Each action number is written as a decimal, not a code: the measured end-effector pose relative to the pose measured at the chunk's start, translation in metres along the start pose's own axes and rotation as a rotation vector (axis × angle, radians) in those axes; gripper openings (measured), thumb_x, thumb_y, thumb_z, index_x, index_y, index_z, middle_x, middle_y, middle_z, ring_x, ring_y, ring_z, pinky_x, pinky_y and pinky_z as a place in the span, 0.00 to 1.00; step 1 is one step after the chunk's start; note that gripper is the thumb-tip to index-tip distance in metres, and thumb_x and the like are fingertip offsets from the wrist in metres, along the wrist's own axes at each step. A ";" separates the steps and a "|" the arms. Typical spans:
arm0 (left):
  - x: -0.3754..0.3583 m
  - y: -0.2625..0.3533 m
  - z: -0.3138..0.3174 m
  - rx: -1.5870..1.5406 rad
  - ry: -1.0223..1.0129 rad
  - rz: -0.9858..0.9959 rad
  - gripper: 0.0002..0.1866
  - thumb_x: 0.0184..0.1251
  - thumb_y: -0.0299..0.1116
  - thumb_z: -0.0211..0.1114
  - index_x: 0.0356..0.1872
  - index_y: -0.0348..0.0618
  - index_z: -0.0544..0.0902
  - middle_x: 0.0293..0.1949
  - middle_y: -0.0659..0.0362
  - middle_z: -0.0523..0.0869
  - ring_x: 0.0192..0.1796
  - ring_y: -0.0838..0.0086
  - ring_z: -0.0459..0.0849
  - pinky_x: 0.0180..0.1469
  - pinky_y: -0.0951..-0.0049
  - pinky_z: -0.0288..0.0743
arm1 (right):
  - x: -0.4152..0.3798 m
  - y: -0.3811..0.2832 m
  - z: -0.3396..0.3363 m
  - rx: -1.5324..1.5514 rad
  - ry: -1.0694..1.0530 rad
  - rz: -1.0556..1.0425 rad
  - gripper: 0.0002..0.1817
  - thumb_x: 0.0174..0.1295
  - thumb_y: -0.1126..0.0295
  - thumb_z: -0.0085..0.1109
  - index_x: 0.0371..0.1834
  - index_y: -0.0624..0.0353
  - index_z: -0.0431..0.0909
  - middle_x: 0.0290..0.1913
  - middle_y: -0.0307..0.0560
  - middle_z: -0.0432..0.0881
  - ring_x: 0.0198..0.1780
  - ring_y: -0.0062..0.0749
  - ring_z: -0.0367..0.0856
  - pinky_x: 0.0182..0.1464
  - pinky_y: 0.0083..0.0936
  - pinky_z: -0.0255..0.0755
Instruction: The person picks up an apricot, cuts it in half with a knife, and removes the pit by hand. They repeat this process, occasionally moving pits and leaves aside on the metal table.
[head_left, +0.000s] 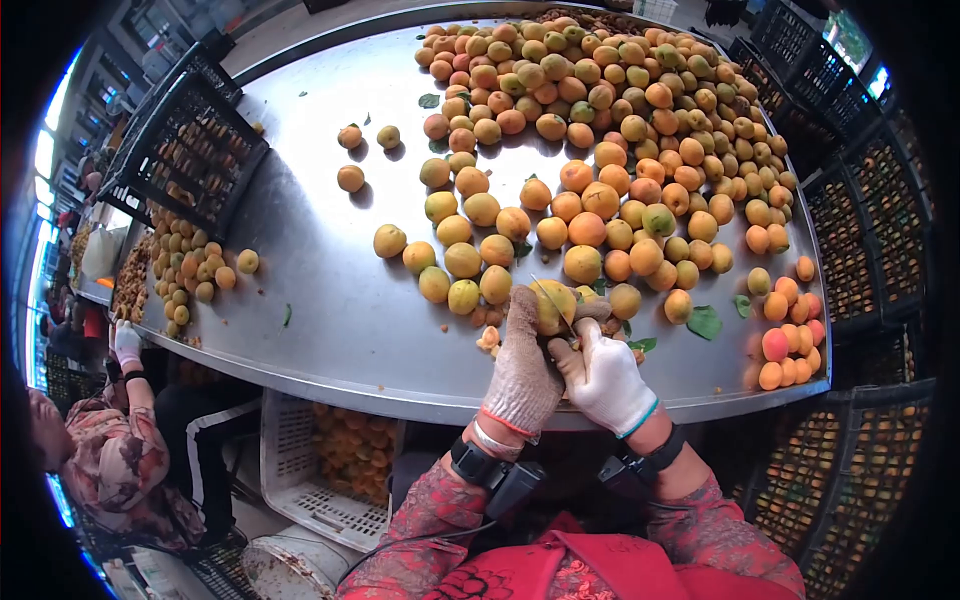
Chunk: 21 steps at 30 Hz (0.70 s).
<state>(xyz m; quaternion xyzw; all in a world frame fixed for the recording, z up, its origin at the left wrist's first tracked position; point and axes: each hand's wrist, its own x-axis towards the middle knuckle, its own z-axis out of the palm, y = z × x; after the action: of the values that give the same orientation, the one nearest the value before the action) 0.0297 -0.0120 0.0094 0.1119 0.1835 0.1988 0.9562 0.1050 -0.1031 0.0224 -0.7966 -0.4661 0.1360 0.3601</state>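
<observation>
Near the table's front edge, my left hand [524, 368] in a stained knit glove is closed around a yellow-orange apricot [550, 304]. My right hand [607, 378], in a whiter glove, is closed on a small knife [566, 318]. The thin blade lies against the apricot, and its handle is hidden in my fingers. Both hands are close together, nearly touching. Pale, torn apricot pieces [489, 338] lie on the metal just left of my left hand. Whole apricots [463, 260] sit just beyond my fingers.
A large heap of apricots [600, 80] covers the metal table's [330, 310] far right. A black crate [190, 150] stands at left. Below the edge is a white crate [335, 500] of apricot pieces. Stacked crates [850, 470] stand at right; another person [120, 450] sits at left.
</observation>
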 end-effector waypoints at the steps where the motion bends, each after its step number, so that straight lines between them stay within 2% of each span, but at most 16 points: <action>1: 0.000 0.001 0.000 -0.028 -0.008 -0.034 0.33 0.77 0.59 0.50 0.63 0.35 0.71 0.59 0.45 0.78 0.61 0.55 0.78 0.67 0.55 0.71 | 0.001 0.002 -0.003 0.079 -0.043 0.029 0.14 0.70 0.63 0.58 0.39 0.65 0.72 0.23 0.61 0.78 0.33 0.62 0.82 0.32 0.41 0.73; 5: 0.008 0.002 -0.014 0.051 -0.030 -0.011 0.33 0.77 0.58 0.51 0.65 0.36 0.69 0.60 0.46 0.77 0.62 0.56 0.77 0.68 0.55 0.70 | 0.003 0.000 -0.017 0.230 -0.151 0.112 0.14 0.69 0.65 0.58 0.43 0.66 0.73 0.23 0.60 0.78 0.32 0.62 0.81 0.32 0.39 0.73; 6: 0.007 0.005 -0.014 0.175 -0.051 0.045 0.30 0.77 0.54 0.52 0.65 0.37 0.69 0.60 0.47 0.77 0.62 0.58 0.77 0.68 0.57 0.70 | 0.003 0.003 -0.017 0.224 -0.154 0.111 0.14 0.69 0.65 0.58 0.43 0.66 0.73 0.23 0.60 0.78 0.32 0.62 0.81 0.32 0.39 0.73; 7: 0.006 0.009 -0.013 0.299 -0.070 0.103 0.28 0.78 0.50 0.54 0.66 0.38 0.68 0.59 0.48 0.77 0.62 0.59 0.77 0.68 0.59 0.70 | 0.002 0.008 -0.015 0.224 -0.115 0.050 0.13 0.69 0.66 0.58 0.46 0.67 0.73 0.25 0.61 0.79 0.32 0.61 0.82 0.33 0.38 0.74; 8: 0.003 0.014 -0.011 0.294 -0.072 0.109 0.28 0.78 0.50 0.54 0.66 0.38 0.68 0.59 0.48 0.77 0.62 0.59 0.77 0.68 0.59 0.70 | 0.001 0.010 -0.013 0.226 -0.076 -0.012 0.14 0.69 0.67 0.58 0.48 0.67 0.73 0.27 0.61 0.80 0.33 0.61 0.82 0.34 0.38 0.74; 10: -0.005 0.029 0.006 0.449 -0.095 0.077 0.23 0.75 0.36 0.58 0.66 0.40 0.68 0.58 0.52 0.78 0.61 0.64 0.78 0.65 0.66 0.72 | 0.000 0.010 -0.013 0.240 -0.045 -0.064 0.13 0.68 0.68 0.58 0.49 0.67 0.73 0.29 0.63 0.81 0.35 0.61 0.83 0.35 0.37 0.75; 11: -0.006 0.031 0.004 0.444 -0.096 0.084 0.23 0.75 0.36 0.58 0.66 0.40 0.68 0.58 0.52 0.78 0.61 0.64 0.78 0.65 0.66 0.72 | 0.000 0.010 -0.013 0.260 -0.012 -0.109 0.13 0.68 0.70 0.59 0.50 0.67 0.74 0.32 0.64 0.82 0.37 0.62 0.84 0.36 0.37 0.76; 13: -0.006 0.033 -0.001 0.578 -0.088 0.044 0.25 0.68 0.26 0.61 0.66 0.40 0.68 0.57 0.55 0.78 0.61 0.69 0.78 0.62 0.72 0.74 | 0.001 0.014 -0.014 0.218 -0.037 -0.123 0.14 0.66 0.69 0.60 0.50 0.66 0.74 0.30 0.62 0.82 0.36 0.60 0.84 0.34 0.40 0.76; 14: -0.007 0.035 -0.001 0.574 -0.085 0.047 0.25 0.68 0.26 0.61 0.66 0.40 0.68 0.57 0.55 0.78 0.61 0.69 0.78 0.62 0.72 0.74 | 0.001 0.016 -0.015 0.182 -0.056 -0.129 0.15 0.65 0.69 0.61 0.50 0.65 0.74 0.28 0.61 0.82 0.35 0.58 0.84 0.33 0.42 0.76; 16: -0.009 0.040 0.004 0.796 -0.123 0.127 0.28 0.63 0.22 0.62 0.66 0.39 0.68 0.57 0.55 0.77 0.60 0.71 0.78 0.60 0.74 0.74 | 0.001 0.018 -0.016 0.158 -0.084 -0.120 0.15 0.65 0.70 0.61 0.51 0.65 0.74 0.29 0.61 0.83 0.35 0.57 0.84 0.33 0.42 0.76; 18: -0.009 0.043 0.008 0.849 -0.132 0.173 0.29 0.61 0.21 0.62 0.65 0.39 0.68 0.57 0.55 0.77 0.60 0.72 0.77 0.61 0.74 0.74 | 0.002 0.018 -0.017 0.134 -0.107 -0.112 0.15 0.65 0.71 0.61 0.52 0.65 0.74 0.30 0.60 0.83 0.35 0.57 0.85 0.34 0.41 0.77; 21: -0.014 0.045 0.018 0.903 -0.109 0.243 0.29 0.61 0.21 0.61 0.65 0.39 0.68 0.58 0.54 0.78 0.60 0.72 0.77 0.62 0.73 0.73 | 0.001 0.013 -0.020 0.200 -0.119 -0.100 0.14 0.65 0.75 0.58 0.52 0.65 0.75 0.33 0.64 0.83 0.39 0.60 0.85 0.38 0.38 0.77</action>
<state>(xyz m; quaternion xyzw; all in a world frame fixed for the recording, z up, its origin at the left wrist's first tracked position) 0.0095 0.0199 0.0433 0.5475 0.1869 0.2033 0.7899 0.1249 -0.1149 0.0275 -0.7231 -0.5099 0.2107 0.4156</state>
